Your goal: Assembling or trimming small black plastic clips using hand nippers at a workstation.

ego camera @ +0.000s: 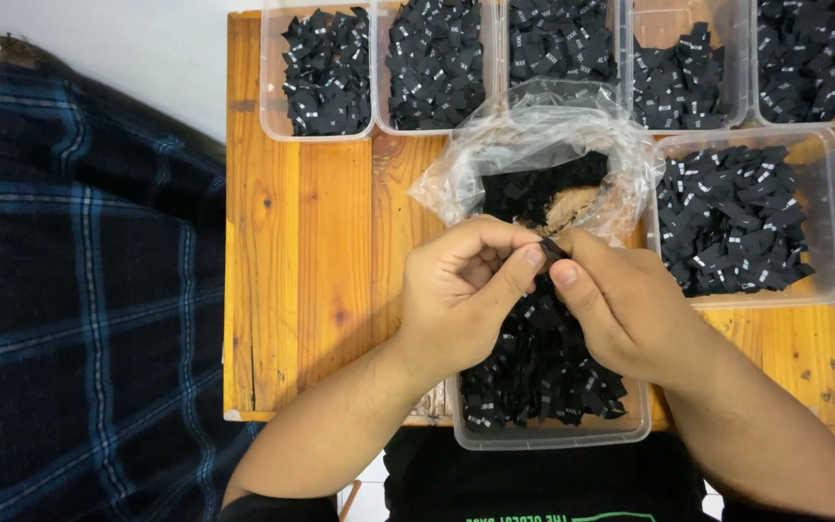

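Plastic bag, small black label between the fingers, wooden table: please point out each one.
plastic bag (pixel 533 126), head view, its crumpled upper rim
black label (pixel 552 248), head view, its pinched middle
wooden table (pixel 311 271), head view, bare planks

A small black fabric label (pixel 552 247), folded and narrow, is pinched at its ends between the thumb and fingertips of the left hand (pixel 466 290) and the right hand (pixel 620 300), held tilted directly above the near clear plastic tub (pixel 553 435). That tub sits at the front edge of the wooden table, filled with a loose heap of like black labels bearing small white marks. Just beyond the tub, an open clear plastic bag (pixel 533 145) with crumpled walls holds more black labels.
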